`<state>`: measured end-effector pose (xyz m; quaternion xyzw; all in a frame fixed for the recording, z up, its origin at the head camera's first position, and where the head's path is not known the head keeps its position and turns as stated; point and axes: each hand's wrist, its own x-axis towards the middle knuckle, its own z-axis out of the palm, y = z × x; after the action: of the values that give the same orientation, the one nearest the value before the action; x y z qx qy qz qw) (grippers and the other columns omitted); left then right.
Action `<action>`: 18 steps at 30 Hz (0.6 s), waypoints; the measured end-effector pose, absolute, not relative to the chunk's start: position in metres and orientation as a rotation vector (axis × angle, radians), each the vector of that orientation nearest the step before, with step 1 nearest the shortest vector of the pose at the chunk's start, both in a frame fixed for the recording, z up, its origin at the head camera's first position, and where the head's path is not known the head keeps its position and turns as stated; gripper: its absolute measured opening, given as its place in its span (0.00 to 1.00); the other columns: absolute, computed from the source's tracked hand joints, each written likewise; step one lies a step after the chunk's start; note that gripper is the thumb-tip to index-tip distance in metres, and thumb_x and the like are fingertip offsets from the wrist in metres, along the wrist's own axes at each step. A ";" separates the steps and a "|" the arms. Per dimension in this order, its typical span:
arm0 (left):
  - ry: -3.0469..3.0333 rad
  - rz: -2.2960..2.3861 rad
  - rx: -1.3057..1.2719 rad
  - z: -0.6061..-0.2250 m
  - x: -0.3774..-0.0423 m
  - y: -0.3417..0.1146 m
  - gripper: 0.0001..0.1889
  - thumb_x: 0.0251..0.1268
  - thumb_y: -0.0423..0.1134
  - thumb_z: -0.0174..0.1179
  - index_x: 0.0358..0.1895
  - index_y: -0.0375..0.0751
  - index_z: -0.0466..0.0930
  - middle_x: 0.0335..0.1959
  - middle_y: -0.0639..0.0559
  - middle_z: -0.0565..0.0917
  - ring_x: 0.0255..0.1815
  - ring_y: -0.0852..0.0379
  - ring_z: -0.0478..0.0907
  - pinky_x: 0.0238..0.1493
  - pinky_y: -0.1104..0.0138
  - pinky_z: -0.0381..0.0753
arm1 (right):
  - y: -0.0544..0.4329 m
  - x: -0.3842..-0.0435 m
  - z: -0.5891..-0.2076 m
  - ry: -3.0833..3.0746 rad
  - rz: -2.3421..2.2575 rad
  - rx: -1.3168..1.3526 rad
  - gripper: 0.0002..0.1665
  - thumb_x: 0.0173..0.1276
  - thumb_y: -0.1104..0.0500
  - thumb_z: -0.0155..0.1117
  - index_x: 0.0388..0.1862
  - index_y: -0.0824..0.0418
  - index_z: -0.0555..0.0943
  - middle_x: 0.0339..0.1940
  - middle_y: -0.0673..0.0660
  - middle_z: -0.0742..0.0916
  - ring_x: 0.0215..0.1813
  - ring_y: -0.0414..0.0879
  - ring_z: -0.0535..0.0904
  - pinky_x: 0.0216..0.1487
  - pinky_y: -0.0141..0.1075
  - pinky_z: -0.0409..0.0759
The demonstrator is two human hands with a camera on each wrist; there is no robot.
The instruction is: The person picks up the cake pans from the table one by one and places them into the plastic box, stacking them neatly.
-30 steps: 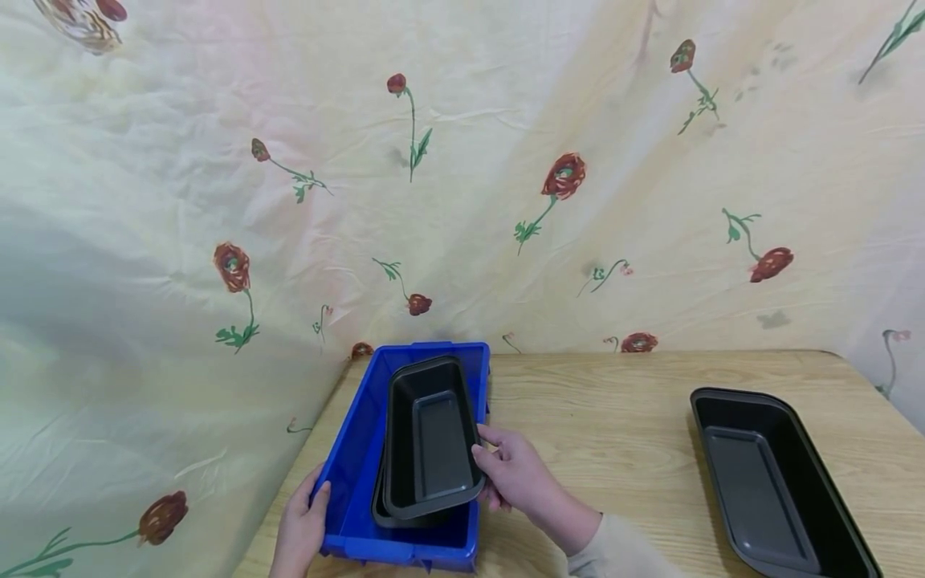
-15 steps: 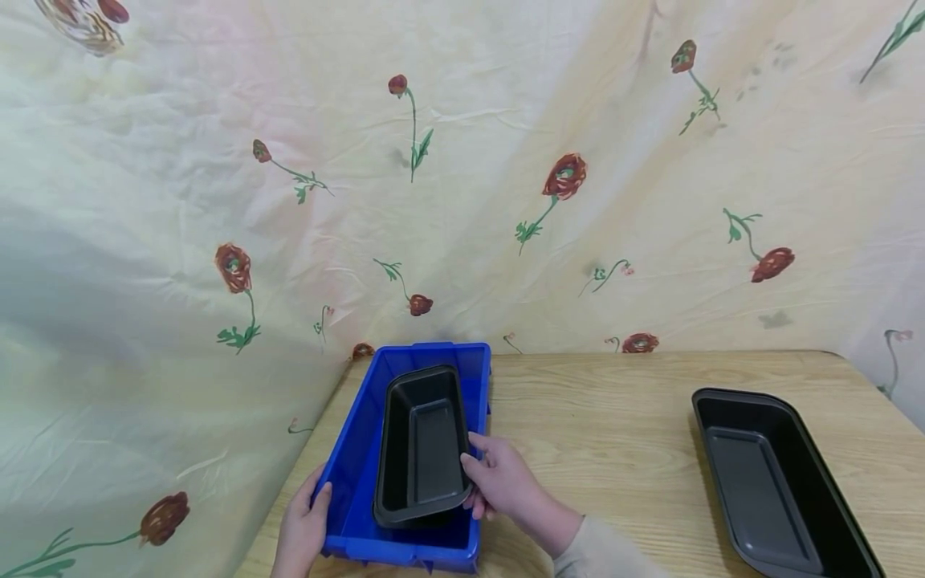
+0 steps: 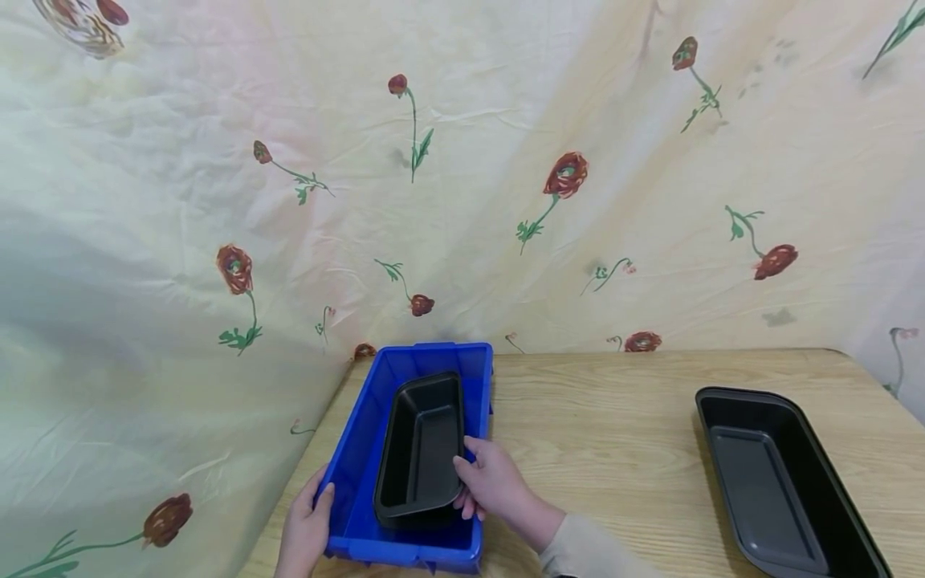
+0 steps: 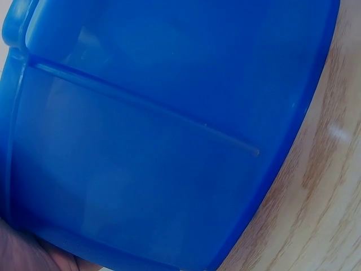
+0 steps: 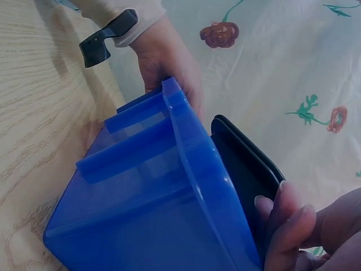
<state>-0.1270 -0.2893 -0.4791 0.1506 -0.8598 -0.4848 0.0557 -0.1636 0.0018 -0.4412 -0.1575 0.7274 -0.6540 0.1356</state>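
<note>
A blue plastic bin (image 3: 354, 482) stands on the table's left part. Inside it sits a dark loaf pan (image 3: 426, 449), slightly tilted, over a second pan that is mostly hidden beneath. My right hand (image 3: 495, 486) pinches the upper pan's near right edge, thumb on top and fingers below the rim. My left hand (image 3: 307, 522) grips the bin's left rim near its front corner. The right wrist view shows the pan (image 5: 248, 164) rising above the bin's rim by my right fingers (image 5: 293, 226). Mostly the bin's outer wall (image 4: 141, 147) fills the left wrist view.
Another, larger-looking dark loaf pan (image 3: 769, 482) lies on the wooden table (image 3: 600, 425) at the right. A cream cloth (image 3: 462, 201) printed with red flowers hangs behind the table and along its left side.
The upper loaf pan has gone down and slightly left into the bin, now covering more of the pan beneath. My right hand moved with it; the left hand stayed on the rim.
</note>
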 end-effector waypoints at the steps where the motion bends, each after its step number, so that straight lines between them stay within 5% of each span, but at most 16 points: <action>1: -2.610 -1.469 0.457 -0.479 -0.127 -0.289 0.25 0.86 0.36 0.42 0.77 0.25 0.61 0.73 0.23 0.66 0.70 0.25 0.67 0.62 0.35 0.73 | 0.002 -0.164 -0.441 2.112 -1.881 -0.464 0.35 0.82 0.66 0.53 0.74 0.87 0.54 0.15 0.57 0.85 0.10 0.37 0.75 0.10 0.33 0.74; 5: -2.617 -1.465 0.458 -0.478 -0.127 -0.288 0.25 0.86 0.36 0.42 0.77 0.25 0.61 0.73 0.23 0.65 0.70 0.24 0.66 0.62 0.34 0.72 | 0.001 -0.166 -0.440 2.129 -1.836 -0.485 0.29 0.82 0.66 0.53 0.72 0.84 0.62 0.16 0.57 0.86 0.11 0.37 0.76 0.10 0.30 0.71; 11: -2.612 -1.467 0.466 -0.479 -0.128 -0.288 0.25 0.86 0.37 0.42 0.77 0.26 0.61 0.73 0.24 0.66 0.69 0.24 0.67 0.61 0.34 0.73 | 0.000 -0.168 -0.435 2.114 -1.777 -0.468 0.11 0.81 0.66 0.54 0.54 0.74 0.76 0.18 0.58 0.87 0.10 0.37 0.75 0.11 0.26 0.68; 14: -2.613 -1.465 0.470 -0.479 -0.128 -0.288 0.25 0.86 0.37 0.42 0.77 0.26 0.61 0.73 0.24 0.66 0.69 0.24 0.67 0.61 0.33 0.73 | 0.000 -0.169 -0.434 2.094 -1.721 -0.435 0.18 0.81 0.67 0.53 0.62 0.78 0.72 0.19 0.59 0.87 0.09 0.37 0.73 0.10 0.25 0.65; 18: -2.620 -1.464 0.479 -0.479 -0.127 -0.288 0.25 0.87 0.37 0.42 0.77 0.26 0.61 0.73 0.23 0.66 0.69 0.23 0.67 0.61 0.33 0.74 | -0.001 -0.170 -0.434 2.089 -1.644 -0.402 0.33 0.81 0.70 0.51 0.76 0.84 0.54 0.21 0.60 0.88 0.08 0.36 0.71 0.10 0.25 0.62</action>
<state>-0.1270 -0.2878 -0.4789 0.1573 -0.8610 -0.4810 0.0510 -0.1699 -0.0008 -0.4338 -0.1457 0.7571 -0.5959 0.2247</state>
